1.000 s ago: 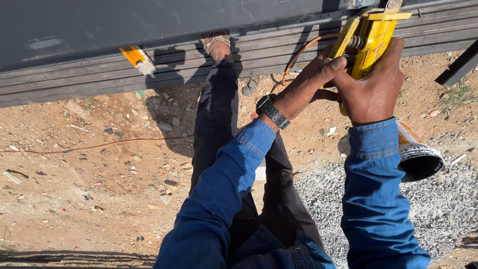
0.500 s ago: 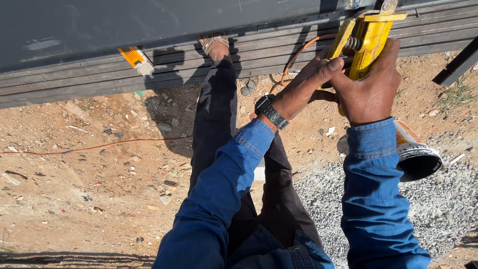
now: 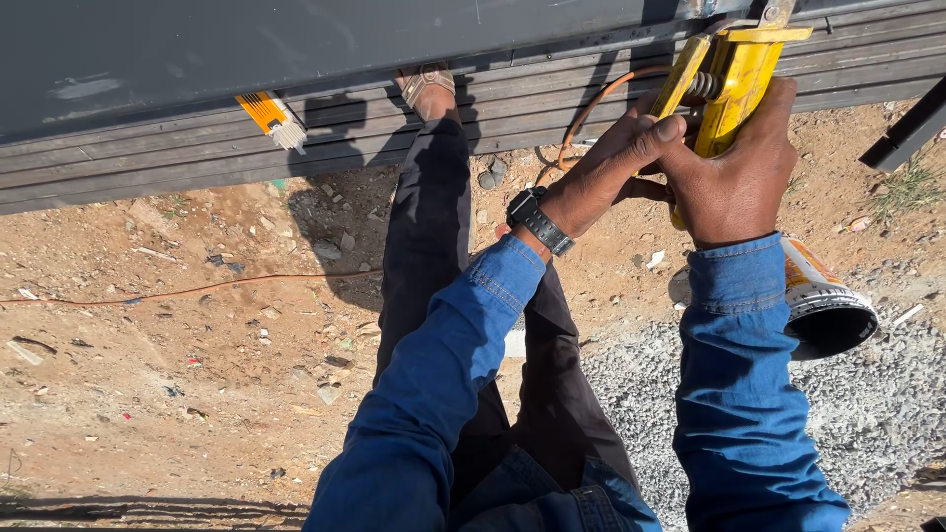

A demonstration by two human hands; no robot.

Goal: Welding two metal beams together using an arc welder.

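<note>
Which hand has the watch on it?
The left hand: a black watch sits on its wrist. The right hand has none.

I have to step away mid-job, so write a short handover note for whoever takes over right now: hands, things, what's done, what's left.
Right hand: wrapped around the body of the yellow tool, holding it up against the dark metal rails.
Left hand: fingers on the tool's near side beside its spring; black watch on that wrist.
Nearby: an open can on its side on the gravel below the right arm, an orange cable across the dirt, a small orange brush resting on the rails.
Done: tool gripped in both hands at the rails.
Left: I cannot tell how far the work on the rails has got; check before continuing.
</note>
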